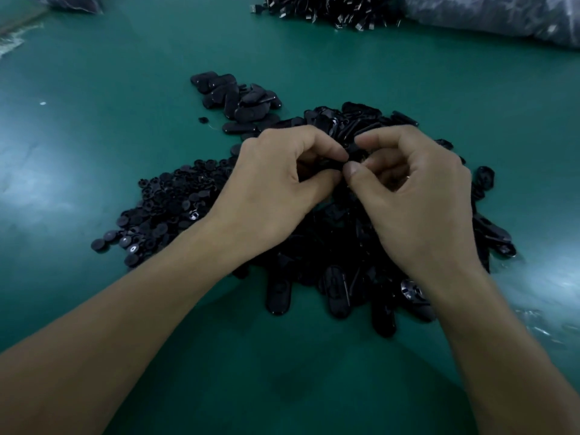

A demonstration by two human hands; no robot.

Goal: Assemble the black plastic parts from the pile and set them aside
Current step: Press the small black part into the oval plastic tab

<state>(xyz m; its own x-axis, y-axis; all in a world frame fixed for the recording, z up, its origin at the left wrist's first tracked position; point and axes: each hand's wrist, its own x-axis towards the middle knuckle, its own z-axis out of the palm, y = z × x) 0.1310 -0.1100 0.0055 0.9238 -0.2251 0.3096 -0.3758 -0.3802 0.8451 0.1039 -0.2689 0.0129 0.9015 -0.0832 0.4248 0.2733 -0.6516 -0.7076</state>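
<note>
A big pile of black oblong plastic parts (345, 265) lies on the green table (125, 105) under my hands. To its left spreads a heap of small round black pieces (166, 202). A smaller group of oblong parts (241, 102) sits behind, at the centre. My left hand (276, 186) and my right hand (414, 196) meet above the big pile, fingers curled, both pinching one small black part (353, 152) between thumbs and fingertips. Most of that part is hidden by my fingers.
A heap of dark parts with metal clips (326, 7) lies at the far edge. A clear plastic bag (502, 17) fills the far right corner; another bag (69, 1) sits far left. Crumpled plastic film (546, 328) lies at the right.
</note>
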